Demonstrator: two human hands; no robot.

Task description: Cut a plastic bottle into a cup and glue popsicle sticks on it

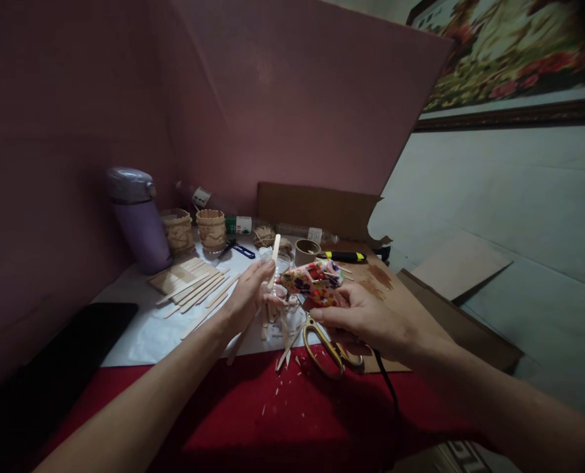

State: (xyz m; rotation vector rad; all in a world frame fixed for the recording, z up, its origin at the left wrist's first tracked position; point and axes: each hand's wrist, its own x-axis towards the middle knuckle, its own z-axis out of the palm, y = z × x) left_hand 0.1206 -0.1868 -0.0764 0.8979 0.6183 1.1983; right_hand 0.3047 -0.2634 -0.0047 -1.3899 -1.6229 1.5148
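My left hand (250, 295) pinches a pale wooden craft stick (274, 257) and holds it upright against a small clear cup (279, 269). My right hand (366, 318) grips a glue gun (312, 281) wrapped in flowery patterned tape, its nozzle pointing left at the base of the stick. A black cord (385, 381) runs from the gun past my right wrist. Gold-handled scissors (325, 348) lie just below my right hand. Cut stick pieces (285, 355) and splinters lie scattered under both hands.
Loose craft sticks (194, 286) lie on a white sheet (139, 328) to the left. At the back stand a purple flask (139, 220), two stick-and-twine cups (211, 230), a tape roll (306, 251), a yellow-black knife (342, 256) and bottles. A dark phone (75, 348) rests at left on red cloth (282, 420).
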